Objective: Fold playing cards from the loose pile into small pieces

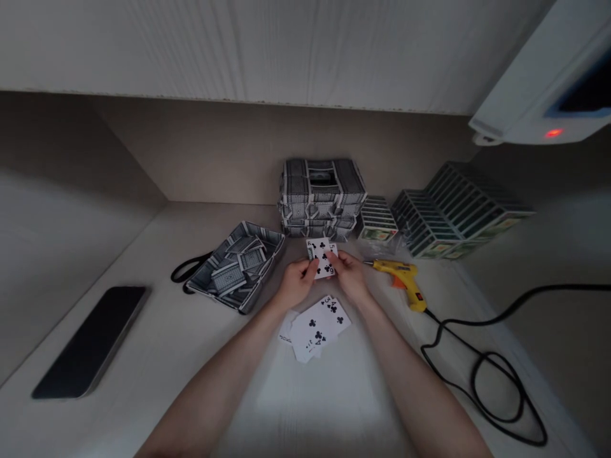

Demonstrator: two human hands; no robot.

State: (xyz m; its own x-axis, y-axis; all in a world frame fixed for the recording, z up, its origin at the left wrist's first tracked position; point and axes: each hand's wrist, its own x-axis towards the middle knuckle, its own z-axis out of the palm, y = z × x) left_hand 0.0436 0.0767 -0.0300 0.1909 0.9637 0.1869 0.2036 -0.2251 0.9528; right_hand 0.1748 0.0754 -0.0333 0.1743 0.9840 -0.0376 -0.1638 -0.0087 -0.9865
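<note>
My left hand [296,282] and my right hand [351,275] together hold a small fan of playing cards [321,256] face up, clubs showing, above the white tabletop. Both hands pinch the cards from the sides, thumbs on the faces. Just below them, a loose pile of face-up club cards [316,327] lies on the table between my forearms.
A tray built from card backs [238,266] holds loose cards at the left. A stacked card-built box [321,198] stands behind. Rows of card packs [446,213] sit at the right. A yellow glue gun [400,280] with a black cord [482,375] lies right. A phone [93,338] rests far left.
</note>
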